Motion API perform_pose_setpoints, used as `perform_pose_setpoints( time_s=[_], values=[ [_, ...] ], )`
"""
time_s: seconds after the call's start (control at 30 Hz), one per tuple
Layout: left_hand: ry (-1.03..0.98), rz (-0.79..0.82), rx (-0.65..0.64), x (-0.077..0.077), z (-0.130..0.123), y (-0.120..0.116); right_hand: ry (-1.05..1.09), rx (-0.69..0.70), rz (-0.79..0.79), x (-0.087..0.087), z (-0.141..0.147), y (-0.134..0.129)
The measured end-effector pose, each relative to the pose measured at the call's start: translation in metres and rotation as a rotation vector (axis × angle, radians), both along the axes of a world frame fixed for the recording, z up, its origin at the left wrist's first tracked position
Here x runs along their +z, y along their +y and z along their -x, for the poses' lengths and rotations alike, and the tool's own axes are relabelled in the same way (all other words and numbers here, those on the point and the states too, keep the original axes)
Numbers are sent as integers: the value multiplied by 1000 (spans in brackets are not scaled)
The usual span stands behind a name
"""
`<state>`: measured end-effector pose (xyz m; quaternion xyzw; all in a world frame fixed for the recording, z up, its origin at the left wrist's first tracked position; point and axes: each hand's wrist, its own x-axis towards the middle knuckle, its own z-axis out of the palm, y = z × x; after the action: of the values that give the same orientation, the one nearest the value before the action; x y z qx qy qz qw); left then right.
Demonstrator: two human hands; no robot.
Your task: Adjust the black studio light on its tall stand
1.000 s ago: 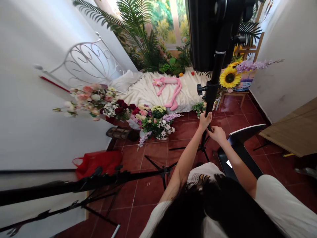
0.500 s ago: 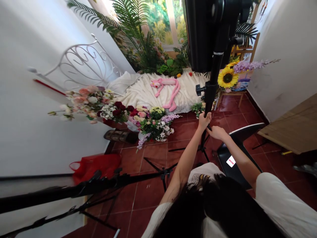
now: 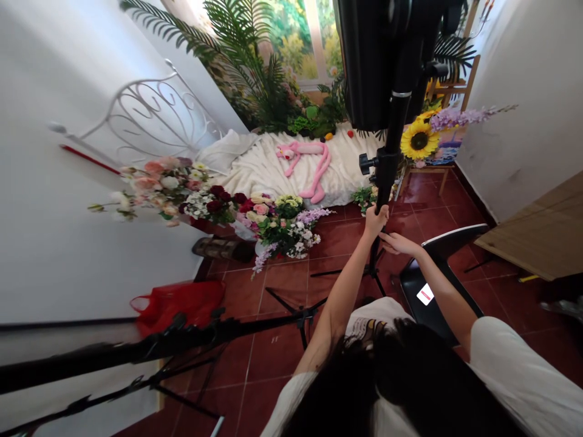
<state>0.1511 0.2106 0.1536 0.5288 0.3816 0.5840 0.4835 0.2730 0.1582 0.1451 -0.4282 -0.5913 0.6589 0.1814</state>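
Observation:
My left hand (image 3: 376, 222) is wrapped round the pole of a black light stand (image 3: 386, 176), which stands upright in front of me. Just below it, my right hand (image 3: 399, 244) is beside the same pole, its fingers stretched toward it and slightly apart. Whether those fingertips touch a knob there is too small to tell. Higher on the pole sits a black clamp knob (image 3: 368, 164). A large black lamp housing (image 3: 371, 67) tops the stand, and its legs (image 3: 374, 276) spread on the floor below.
A second black stand (image 3: 191, 334) slants across the lower left. A black chair (image 3: 439, 297) with a white card (image 3: 425, 294) is at my right. Ahead lie flower bunches (image 3: 277, 224), a cream blanket (image 3: 255, 164) with a pink plush toy (image 3: 314, 164), and sunflowers (image 3: 419, 141).
My right hand's fingers have loosened from a closed grip by the pole and straightened out. The left hand keeps its hold, and the stand looks unmoved.

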Motion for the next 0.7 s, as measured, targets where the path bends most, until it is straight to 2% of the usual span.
perform_pose_setpoints(
  time_s=[0.3,0.43,0.57,0.7],
  values=[
    [-12,23,1,3,1,-1,133,-28,98,-9,1,-5],
    [28,61,113,3,-4,-5,131,-101,109,-8,6,-9],
    [101,52,251,3,-6,-17,190,-275,131,-14,15,-29],
    [99,45,166,-13,10,-38,172,-266,209,-32,22,-60]
  ],
)
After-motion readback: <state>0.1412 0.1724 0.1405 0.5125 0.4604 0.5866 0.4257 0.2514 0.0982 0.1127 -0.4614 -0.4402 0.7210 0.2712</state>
